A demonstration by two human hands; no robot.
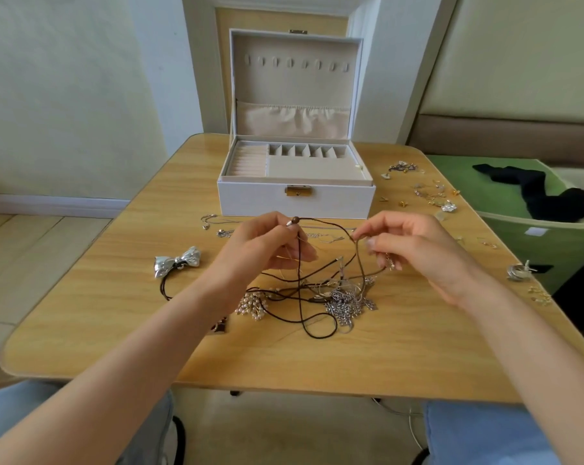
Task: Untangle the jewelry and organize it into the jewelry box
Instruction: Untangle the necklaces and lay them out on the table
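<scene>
A white jewelry box [295, 199] stands open at the back of the wooden table [116, 323], its lid upright and its beige compartments bare. A tangle of silver chains [346, 302], a pearl cluster [252, 305] and a brown cord necklace [331, 226] lies in front of me. My left hand [267, 246] pinches the brown cord near its bead, raised above the pile. My right hand [414, 250] pinches another stretch of the same cord, with a small silver piece under its fingers. The cord loops down into the tangle.
A silver bow on a dark cord [178, 261] lies left of the pile. Thin silver chains [217, 226] lie before the box. Small earrings [431, 193] are scattered at the right, silver hoops [518, 271] near the right edge. A green bin [535, 236] with dark cloth stands beside the table.
</scene>
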